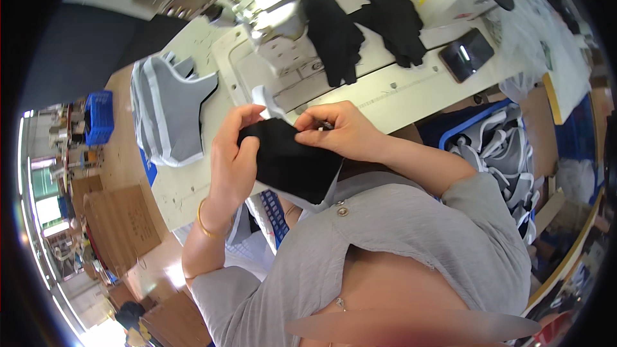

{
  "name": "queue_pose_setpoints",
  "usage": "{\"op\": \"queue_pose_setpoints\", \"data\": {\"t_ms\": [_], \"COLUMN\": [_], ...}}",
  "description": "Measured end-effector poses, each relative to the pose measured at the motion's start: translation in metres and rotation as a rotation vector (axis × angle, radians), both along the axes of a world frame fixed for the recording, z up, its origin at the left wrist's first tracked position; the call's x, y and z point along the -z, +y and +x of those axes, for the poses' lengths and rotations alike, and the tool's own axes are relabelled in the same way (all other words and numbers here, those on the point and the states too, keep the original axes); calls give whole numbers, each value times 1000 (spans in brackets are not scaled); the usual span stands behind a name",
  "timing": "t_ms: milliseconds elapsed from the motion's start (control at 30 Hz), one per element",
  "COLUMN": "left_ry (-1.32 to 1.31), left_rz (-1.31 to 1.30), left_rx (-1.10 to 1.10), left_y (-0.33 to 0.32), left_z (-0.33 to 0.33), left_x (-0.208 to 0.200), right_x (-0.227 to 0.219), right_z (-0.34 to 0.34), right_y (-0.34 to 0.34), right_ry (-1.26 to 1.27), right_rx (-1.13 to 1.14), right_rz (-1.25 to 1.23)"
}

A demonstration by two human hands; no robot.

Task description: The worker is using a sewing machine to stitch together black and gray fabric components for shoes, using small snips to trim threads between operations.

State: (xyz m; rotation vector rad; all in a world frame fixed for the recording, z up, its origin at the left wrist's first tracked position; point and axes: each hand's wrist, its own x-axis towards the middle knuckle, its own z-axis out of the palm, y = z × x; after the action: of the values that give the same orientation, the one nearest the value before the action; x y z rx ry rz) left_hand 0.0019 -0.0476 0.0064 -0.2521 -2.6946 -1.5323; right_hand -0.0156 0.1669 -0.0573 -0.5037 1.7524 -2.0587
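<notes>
A black cloth piece [297, 164] with a pale grey border sits before the sewing machine [277, 48]. Left hand [232, 157] and right hand [345, 130] pinch its machine-side edge, cloth between them.

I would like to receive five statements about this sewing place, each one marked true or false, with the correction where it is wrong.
1. The left hand and the right hand both hold a black cloth piece. True.
2. The dark phone lies on the left part of the sewing table. False: the dark phone is on the right part.
3. Grey pieces with white edging lie on the left part of the sewing table. True.
4. The blue-rimmed bin at the right is empty. False: the blue-rimmed bin is filled with grey, pale-edged pieces.
5. More black cloth lies on the sewing table beyond the hands. True.
</notes>
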Motion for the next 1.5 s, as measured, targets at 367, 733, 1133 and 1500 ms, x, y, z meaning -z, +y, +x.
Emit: {"op": "queue_pose_setpoints", "data": {"t_ms": [367, 733, 1133, 1500], "left_ry": [-125, -245, -175, -188], "left_rz": [25, 337, 770, 1108], "left_rx": [-27, -39, -246, -89], "left_y": [24, 18, 53, 50], "left_z": [-4, -1, 12, 16], "left_x": [8, -5, 14, 12], "right_x": [-3, -1, -89, -78], "right_z": [-123, -126, -6, -17], "right_y": [133, 140, 37, 18], "right_ry": [872, 874, 282, 238], "right_rx": [815, 816, -31, 65], "right_rz": [955, 1111, 290, 321]}}
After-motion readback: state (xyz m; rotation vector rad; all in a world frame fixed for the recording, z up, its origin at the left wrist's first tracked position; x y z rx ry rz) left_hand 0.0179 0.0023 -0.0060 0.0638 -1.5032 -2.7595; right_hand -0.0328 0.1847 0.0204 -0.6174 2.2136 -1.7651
